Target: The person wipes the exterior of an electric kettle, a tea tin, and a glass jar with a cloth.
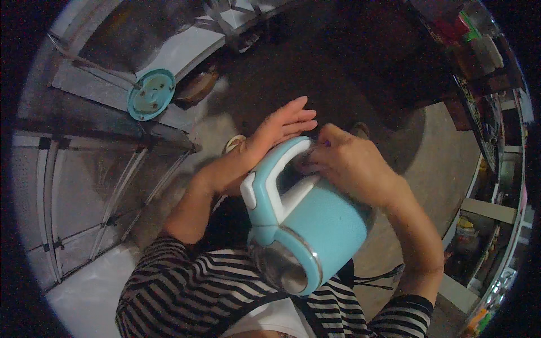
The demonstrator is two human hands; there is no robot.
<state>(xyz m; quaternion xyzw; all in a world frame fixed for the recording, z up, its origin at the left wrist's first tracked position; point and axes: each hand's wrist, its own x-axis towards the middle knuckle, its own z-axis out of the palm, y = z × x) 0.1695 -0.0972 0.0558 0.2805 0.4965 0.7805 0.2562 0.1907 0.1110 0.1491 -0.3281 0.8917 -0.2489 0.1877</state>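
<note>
A light blue electric kettle (pixel 323 228) with a white-lined handle lies tilted in front of my striped top. Its shiny round top end points down toward me, and its bottom end faces away. My left hand (pixel 281 126) is stretched out along the far side of the handle, fingers extended, with the wrist close to the kettle. Curled at the handle's lower end is my right hand (pixel 351 162), near the kettle's bottom edge. A small purple spot shows at its fingers; the fingertips are blurred and partly hidden, so what they grip is unclear.
A round turquoise kettle power base (pixel 151 95), its underside showing, lies at upper left with a cord attached. Beside it are a white panel (pixel 186 48) and a brown bowl-like object (pixel 198 84). Metal-framed panels (pixel 93 190) stand left; shelves with goods (pixel 469 232) line the right.
</note>
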